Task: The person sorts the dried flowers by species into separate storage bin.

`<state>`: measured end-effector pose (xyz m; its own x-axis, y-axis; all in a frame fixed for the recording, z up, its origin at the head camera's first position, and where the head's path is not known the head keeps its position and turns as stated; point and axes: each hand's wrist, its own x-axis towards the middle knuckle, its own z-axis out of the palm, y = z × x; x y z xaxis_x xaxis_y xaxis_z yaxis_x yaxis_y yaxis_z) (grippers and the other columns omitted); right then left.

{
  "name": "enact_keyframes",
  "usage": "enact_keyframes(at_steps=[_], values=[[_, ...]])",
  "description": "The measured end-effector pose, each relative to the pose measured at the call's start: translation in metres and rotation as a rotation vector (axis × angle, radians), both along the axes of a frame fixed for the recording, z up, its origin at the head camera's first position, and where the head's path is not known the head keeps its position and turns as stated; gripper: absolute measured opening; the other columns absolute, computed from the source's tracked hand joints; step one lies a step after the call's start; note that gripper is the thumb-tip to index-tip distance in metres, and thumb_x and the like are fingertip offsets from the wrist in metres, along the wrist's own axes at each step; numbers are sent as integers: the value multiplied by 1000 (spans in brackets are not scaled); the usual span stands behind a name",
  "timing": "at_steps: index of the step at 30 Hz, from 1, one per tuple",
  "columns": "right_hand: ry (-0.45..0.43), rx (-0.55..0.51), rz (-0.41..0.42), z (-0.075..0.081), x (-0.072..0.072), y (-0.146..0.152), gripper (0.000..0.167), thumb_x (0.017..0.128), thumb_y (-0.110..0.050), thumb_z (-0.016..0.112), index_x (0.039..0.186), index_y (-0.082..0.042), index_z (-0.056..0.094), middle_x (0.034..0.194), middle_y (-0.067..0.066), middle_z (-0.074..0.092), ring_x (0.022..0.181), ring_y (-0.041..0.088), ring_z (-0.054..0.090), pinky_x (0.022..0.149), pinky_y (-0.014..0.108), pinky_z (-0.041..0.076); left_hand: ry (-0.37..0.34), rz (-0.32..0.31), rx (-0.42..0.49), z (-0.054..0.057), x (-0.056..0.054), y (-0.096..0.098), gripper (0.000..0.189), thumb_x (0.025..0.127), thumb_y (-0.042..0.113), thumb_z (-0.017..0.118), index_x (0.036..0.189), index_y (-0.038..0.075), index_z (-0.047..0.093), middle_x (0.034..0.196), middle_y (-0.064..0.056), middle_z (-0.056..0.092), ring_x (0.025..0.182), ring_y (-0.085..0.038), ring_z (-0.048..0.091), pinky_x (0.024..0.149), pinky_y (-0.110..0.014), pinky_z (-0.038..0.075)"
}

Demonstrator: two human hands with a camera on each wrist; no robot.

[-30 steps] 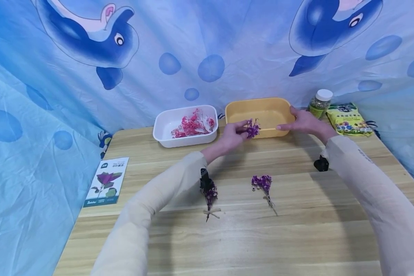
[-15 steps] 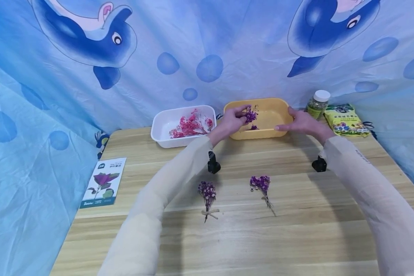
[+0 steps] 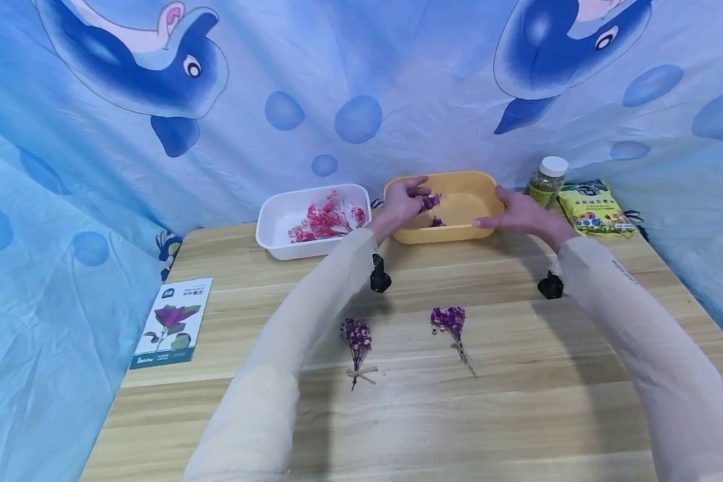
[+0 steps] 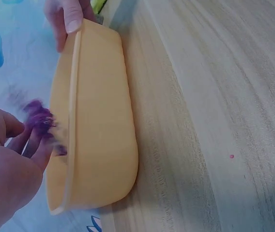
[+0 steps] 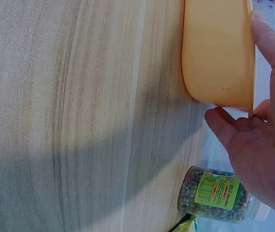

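My left hand [image 3: 401, 203] reaches over the left end of a yellow plastic bin [image 3: 452, 234] and pinches a small sprig of purple dried flowers [image 3: 429, 203]. In the left wrist view those flowers [image 4: 40, 118] are blurred, close inside the rim. Another purple bit [image 3: 437, 221] lies on the bin's floor. With thumb and fingers, my right hand [image 3: 523, 213] grips the bin's right end. On the table in front lie two purple dried-flower bunches: one tied with twine [image 3: 357, 337], the other [image 3: 450, 323] to its right.
Left of the yellow bin stands a white bin [image 3: 313, 251] with pink dried flowers [image 3: 325, 219]. A white-lidded jar of pellets [image 3: 546, 182] and a yellow packet [image 3: 595, 207] are at the right. A printed flower card [image 3: 173, 323] lies at the left. A curtain hangs behind.
My left hand has moved from the bin's front rim to inside it, carrying the purple flowers. A purple bit now shows on the bin's floor. The right hand keeps its grip.
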<state>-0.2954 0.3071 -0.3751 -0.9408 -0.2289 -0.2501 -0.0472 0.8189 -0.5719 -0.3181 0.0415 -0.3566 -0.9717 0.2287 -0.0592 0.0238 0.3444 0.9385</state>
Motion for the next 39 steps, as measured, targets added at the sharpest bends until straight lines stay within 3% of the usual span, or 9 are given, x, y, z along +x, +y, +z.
enact_keyframes(at_steps=[3,9,11,16,21,26,32,39], values=[[6,-4,9,1,0,-1,124,84,-65,69,155,6,-4,159,33,5,143,52,15,115,60,20,-11,-12,66,-3,0,-1,52,97,-14,48,145,4,52,125,-18,65,110,-22,64,47,-16,32],[9,-5,15,2,2,-2,124,84,-64,70,154,6,-4,158,34,5,142,53,15,115,61,19,-33,-17,114,-7,2,-6,51,96,-13,50,145,4,52,126,-18,65,113,-21,63,54,-17,41],[9,-3,14,2,1,-2,124,84,-64,70,154,6,-4,159,34,5,143,53,15,115,61,19,-21,-30,114,-7,5,-10,50,97,-11,53,144,3,52,127,-19,64,113,-21,63,62,-15,47],[-3,-7,12,2,2,-3,125,83,-65,70,154,6,-5,158,35,4,142,54,15,115,61,19,5,-49,98,-5,16,-22,48,97,-1,62,144,5,53,123,-11,69,112,-17,63,83,-16,53],[-5,-11,10,2,2,-2,125,84,-64,70,154,6,-6,158,36,5,142,54,15,115,61,20,35,-76,111,-2,32,-37,47,97,8,67,142,10,56,119,-4,71,111,-15,65,89,-21,52],[-1,-4,16,2,2,-2,124,85,-64,69,154,5,-7,157,36,5,142,54,16,114,61,21,45,-76,115,-1,53,-54,46,97,11,68,141,7,57,121,-9,70,109,-17,66,88,-22,54],[0,6,18,3,3,-2,123,86,-63,69,154,6,-7,157,36,4,141,55,16,114,61,20,77,-21,84,-5,85,-77,54,94,9,71,142,-1,51,121,-15,69,109,-23,65,88,-23,54],[6,5,31,3,3,-3,123,86,-63,68,153,6,-7,156,37,5,141,56,17,114,62,22,151,53,-18,-17,141,-113,61,91,10,73,143,-8,46,128,-18,63,117,-31,60,93,-30,54]])
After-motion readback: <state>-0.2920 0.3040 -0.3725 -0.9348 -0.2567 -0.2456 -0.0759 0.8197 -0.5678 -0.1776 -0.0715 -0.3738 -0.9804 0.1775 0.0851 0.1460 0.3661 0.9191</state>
